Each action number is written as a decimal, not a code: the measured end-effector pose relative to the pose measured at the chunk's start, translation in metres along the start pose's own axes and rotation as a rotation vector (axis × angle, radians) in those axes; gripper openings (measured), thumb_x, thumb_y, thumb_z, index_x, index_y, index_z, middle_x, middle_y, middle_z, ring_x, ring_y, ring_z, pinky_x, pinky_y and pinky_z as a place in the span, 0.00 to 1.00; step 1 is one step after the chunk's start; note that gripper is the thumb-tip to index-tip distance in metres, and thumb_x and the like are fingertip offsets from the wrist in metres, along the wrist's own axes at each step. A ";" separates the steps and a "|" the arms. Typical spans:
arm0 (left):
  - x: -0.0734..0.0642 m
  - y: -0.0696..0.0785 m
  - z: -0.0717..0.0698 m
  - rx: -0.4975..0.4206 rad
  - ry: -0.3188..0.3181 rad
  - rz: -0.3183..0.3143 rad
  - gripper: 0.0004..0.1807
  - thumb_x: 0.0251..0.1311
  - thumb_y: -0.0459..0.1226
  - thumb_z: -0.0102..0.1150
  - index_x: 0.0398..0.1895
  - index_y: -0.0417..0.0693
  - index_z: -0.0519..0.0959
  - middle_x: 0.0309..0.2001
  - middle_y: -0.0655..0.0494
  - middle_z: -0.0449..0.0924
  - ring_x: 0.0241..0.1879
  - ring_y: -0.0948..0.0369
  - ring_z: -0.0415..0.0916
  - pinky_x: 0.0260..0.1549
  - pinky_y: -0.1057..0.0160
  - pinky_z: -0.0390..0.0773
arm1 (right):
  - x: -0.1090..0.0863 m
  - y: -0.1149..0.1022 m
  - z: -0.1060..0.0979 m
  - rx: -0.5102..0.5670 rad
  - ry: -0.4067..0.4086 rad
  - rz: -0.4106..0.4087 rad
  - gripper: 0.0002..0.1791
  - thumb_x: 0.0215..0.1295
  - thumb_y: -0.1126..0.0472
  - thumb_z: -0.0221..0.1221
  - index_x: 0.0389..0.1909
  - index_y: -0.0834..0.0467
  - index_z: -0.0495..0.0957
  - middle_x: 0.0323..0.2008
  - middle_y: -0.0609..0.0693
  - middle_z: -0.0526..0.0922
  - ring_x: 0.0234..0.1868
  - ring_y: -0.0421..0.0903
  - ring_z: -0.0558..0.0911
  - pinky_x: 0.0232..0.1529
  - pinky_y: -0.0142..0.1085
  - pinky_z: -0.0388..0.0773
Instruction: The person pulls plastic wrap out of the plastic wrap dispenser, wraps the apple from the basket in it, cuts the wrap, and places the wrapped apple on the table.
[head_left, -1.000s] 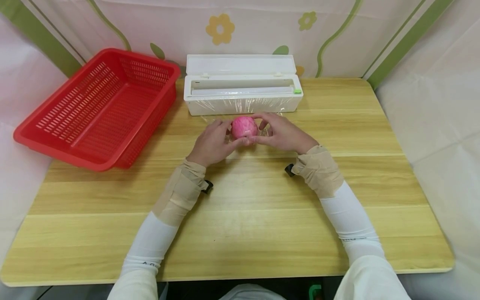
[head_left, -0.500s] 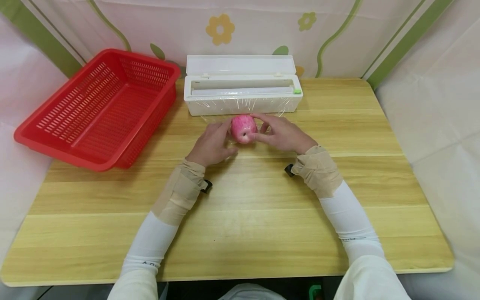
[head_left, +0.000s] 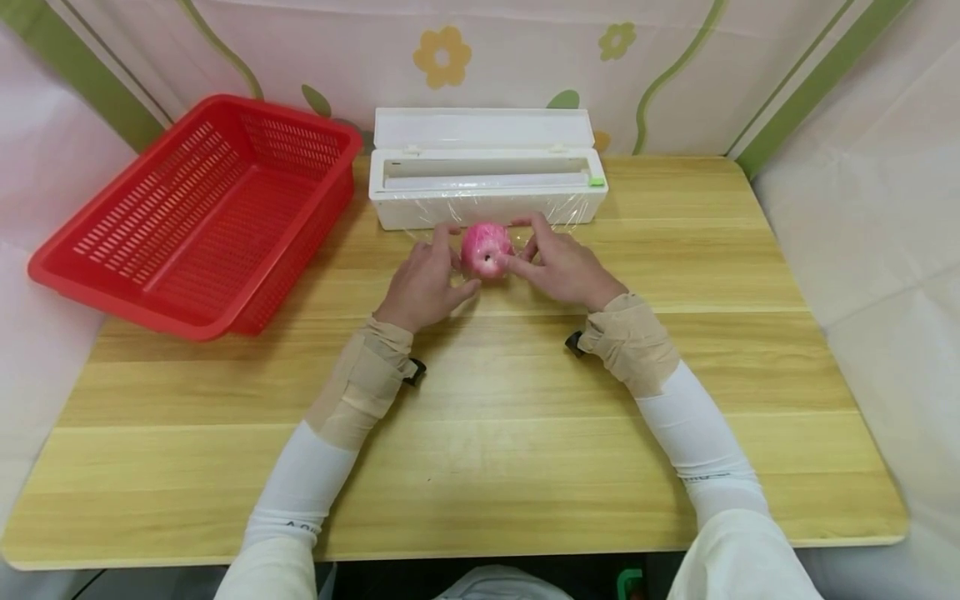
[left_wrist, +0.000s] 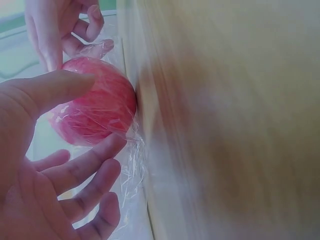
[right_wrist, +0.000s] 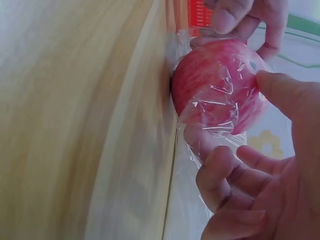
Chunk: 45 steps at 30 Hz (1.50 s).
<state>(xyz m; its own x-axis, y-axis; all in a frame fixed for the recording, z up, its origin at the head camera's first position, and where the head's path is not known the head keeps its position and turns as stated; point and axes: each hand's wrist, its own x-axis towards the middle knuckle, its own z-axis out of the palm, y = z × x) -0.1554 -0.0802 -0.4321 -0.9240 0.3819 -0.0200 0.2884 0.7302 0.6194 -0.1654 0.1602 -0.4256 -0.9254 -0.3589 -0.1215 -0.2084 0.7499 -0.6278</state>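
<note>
A pink-red apple [head_left: 487, 250], partly covered in clear cling film [right_wrist: 215, 107], sits on the table in front of the white film dispenser [head_left: 487, 208]. My left hand [head_left: 425, 287] lies at the apple's left side, its fingers loosely bent and its thumb held apart. In the left wrist view a fingertip [left_wrist: 116, 144] meets the film at the apple's edge. My right hand [head_left: 558, 265] holds the apple from the right, thumb [right_wrist: 280, 90] on its near face and fingers bent at the film beneath. The film runs from the apple toward the dispenser.
A red plastic basket [head_left: 202, 225] stands at the back left of the wooden table [head_left: 480, 433]. The dispenser's lid [head_left: 483, 128] is raised, with the film roll [head_left: 487, 181] showing inside. A flower-patterned white curtain [head_left: 517, 50] hangs behind.
The apple has turned and shifted slightly toward the dispenser. My left thumb has come off the apple, and both index fingers have lifted outward from it.
</note>
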 end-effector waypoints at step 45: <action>0.001 -0.001 -0.002 0.190 0.020 -0.003 0.52 0.64 0.35 0.70 0.86 0.61 0.52 0.65 0.42 0.71 0.68 0.43 0.63 0.64 0.43 0.73 | 0.001 -0.004 0.001 -0.114 0.110 -0.059 0.32 0.74 0.59 0.64 0.76 0.57 0.71 0.43 0.52 0.88 0.47 0.52 0.75 0.49 0.44 0.73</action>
<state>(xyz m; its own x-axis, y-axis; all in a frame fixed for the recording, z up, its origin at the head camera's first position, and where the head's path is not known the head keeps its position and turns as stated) -0.1574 -0.0815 -0.4308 -0.9291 0.3698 -0.0052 0.3261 0.8257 0.4603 -0.1650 0.1567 -0.4241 -0.9383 -0.3458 0.0015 -0.2919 0.7897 -0.5397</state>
